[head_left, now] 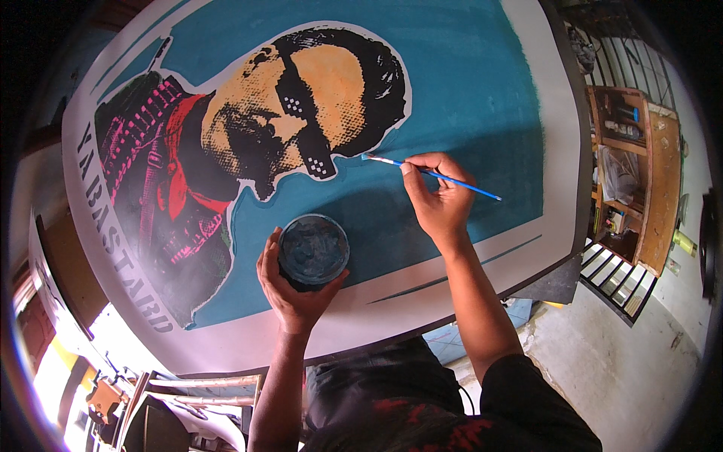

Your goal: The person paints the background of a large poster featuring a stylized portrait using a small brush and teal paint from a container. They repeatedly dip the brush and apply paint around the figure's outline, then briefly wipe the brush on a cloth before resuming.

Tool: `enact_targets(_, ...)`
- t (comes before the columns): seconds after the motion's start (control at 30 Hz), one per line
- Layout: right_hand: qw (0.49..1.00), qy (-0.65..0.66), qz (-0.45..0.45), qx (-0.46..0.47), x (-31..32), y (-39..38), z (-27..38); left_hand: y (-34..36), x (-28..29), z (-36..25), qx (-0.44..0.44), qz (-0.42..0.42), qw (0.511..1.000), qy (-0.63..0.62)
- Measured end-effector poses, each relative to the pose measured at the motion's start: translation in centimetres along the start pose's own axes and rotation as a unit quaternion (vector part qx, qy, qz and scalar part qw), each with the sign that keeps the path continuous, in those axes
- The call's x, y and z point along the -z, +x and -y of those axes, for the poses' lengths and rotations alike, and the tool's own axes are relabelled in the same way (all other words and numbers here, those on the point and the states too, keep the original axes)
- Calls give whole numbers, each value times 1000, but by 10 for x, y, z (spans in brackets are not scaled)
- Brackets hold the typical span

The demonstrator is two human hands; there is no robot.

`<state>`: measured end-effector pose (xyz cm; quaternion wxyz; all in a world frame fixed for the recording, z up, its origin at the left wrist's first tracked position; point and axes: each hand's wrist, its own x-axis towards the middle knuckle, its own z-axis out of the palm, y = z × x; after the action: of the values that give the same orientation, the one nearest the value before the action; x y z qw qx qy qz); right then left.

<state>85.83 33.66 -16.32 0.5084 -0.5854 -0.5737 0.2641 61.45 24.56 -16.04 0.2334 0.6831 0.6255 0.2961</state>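
Left hand (pixel 295 303) grips a round, open-topped tub (pixel 347 255) from below and the side, over the painting's lower part. Inside: dull teal paint (pixel 312 248), streaky, also smeared on the inner wall. Right hand (pixel 438 192) pinches a thin blue-handled paintbrush (pixel 483 193), bristles at the portrait's white outline near the black pixelated sunglasses (pixel 295 105), on a large teal-backed painting (pixel 482 90). Brown wooden cabinet (pixel 661 181) at right holds a clear plastic bag (pixel 619 173); other contents too small to identify.

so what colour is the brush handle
The brush handle is blue, seen best in the head view.
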Motion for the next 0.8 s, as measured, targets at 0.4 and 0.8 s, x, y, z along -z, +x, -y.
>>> enact_targets(0.4, 1000, -14, 2, -5, 7, 3, -1, -1, -1, 3, 3, 6, 1000, -10)
enact_targets(0.8, 1000, -16, -12, -14, 14, 8, -5, 0, -1, 1, 2, 2, 1000, -8)
